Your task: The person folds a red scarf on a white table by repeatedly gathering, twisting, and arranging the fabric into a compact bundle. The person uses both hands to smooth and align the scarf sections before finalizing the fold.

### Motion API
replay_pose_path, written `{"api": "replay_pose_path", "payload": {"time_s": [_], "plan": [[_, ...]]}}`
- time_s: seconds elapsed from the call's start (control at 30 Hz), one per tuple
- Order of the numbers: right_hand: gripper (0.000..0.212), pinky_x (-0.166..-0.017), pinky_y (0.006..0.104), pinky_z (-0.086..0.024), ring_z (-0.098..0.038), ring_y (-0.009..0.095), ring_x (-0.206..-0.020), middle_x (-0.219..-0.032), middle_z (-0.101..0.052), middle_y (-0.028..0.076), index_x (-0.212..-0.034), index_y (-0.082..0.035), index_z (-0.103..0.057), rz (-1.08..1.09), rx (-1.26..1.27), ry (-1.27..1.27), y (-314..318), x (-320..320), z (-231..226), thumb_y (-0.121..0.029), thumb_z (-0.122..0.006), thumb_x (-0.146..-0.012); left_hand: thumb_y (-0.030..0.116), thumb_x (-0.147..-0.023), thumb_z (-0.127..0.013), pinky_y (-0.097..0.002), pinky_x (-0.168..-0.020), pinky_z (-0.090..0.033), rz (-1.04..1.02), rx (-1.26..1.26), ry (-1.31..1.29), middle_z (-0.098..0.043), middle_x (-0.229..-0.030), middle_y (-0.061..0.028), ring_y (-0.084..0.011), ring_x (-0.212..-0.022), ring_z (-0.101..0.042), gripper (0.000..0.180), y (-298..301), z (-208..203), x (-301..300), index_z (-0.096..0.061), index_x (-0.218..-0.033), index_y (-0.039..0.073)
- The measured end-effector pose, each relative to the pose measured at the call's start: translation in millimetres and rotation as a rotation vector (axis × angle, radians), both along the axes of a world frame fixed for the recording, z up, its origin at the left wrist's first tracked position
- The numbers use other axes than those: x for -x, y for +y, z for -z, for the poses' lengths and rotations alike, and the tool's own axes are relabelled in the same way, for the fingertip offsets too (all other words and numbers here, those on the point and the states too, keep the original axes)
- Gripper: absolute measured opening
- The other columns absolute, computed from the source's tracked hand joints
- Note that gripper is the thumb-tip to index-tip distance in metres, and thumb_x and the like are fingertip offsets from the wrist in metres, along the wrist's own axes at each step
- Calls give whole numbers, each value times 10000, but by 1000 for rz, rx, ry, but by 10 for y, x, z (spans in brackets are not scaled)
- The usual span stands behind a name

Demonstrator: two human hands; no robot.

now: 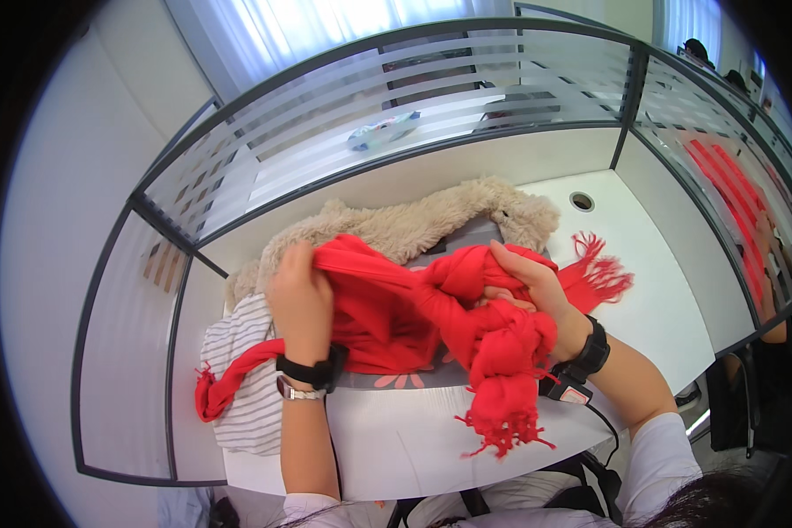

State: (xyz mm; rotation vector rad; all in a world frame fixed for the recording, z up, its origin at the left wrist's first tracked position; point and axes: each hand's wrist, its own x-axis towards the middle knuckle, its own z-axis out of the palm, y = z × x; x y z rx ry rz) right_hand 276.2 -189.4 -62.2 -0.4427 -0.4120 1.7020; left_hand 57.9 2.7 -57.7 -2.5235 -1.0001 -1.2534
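Observation:
A long red scarf [378, 308] with fringed ends stretches between my hands above the desk. My left hand [301, 295] is closed on its upper left part, pulling a fold taut. Around the bunched, twisted part at the right curls my right hand [530, 286], fingers partly hidden in the cloth. One fringed end hangs at the near side, and another fringe spreads out beyond my right hand. A rolled red length lies to the left, over a grey-striped white cloth [242, 378]. Behind the scarf lies a fluffy beige cloth [396, 231].
A grey mat with a pink pattern [361, 380] lies under the scarf on the white desk [660, 264]. The desk has a round cable hole [582, 201]. Partition panels with striped glass [326, 114] enclose its back and sides. A cable [609, 422] hangs by my right wrist.

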Motion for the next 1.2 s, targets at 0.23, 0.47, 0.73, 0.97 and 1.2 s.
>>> {"api": "replay_pose_path", "payload": {"time_s": [0.23, 0.47, 0.73, 0.97, 1.2], "plan": [[378, -366, 187, -193, -261, 52, -377, -575, -454, -24, -892, -71, -564, 323, 127, -69, -249, -209, -226, -413, -483, -1032, 116, -869, -561, -473, -696, -463, -380, 211, -235, -632, -827, -245, -450, -801, -600, 135, 1009, 196, 1002, -552, -927, -6], [361, -691, 264, -532, -620, 131, -806, -1006, -670, 49, -1179, -55, -611, 676, -37, 28, -81, -158, 66, -361, -482, -1038, 157, -847, -627, -414, -727, -501, -525, 457, -139, -671, -831, -180, -351, -783, -648, 187, 1402, 433, 2270, -597, -971, 20], [186, -728, 235, -516, -609, 58, -800, -881, -663, -34, -1007, -135, -663, 395, 114, -146, -261, -85, -147, -309, -600, -999, 133, -829, -741, -358, -1090, -377, 675, 673, 126, -581, -1344, -144, -263, -1286, -518, 653, -413, -618, 201, -457, -1403, 4], [286, -694, 213, -511, -646, 78, -839, -927, -691, 4, -1003, -65, -676, 407, -65, -475, -294, 19, -370, -332, -574, -1008, -21, -795, -564, -348, -822, -514, 708, 696, 148, -689, -950, -183, -309, -871, -668, 341, -747, -548, -22, -644, -1125, 10], [481, -443, 193, -292, -338, 35, -420, -583, -537, -4, -751, -44, -618, 103, -126, -433, -190, -65, -372, -428, -501, -1016, 25, -866, -491, -311, -834, -496, 201, 641, -227, -716, -990, -127, -192, -895, -656, 294, 291, -293, 544, -648, -1108, -28]]}}
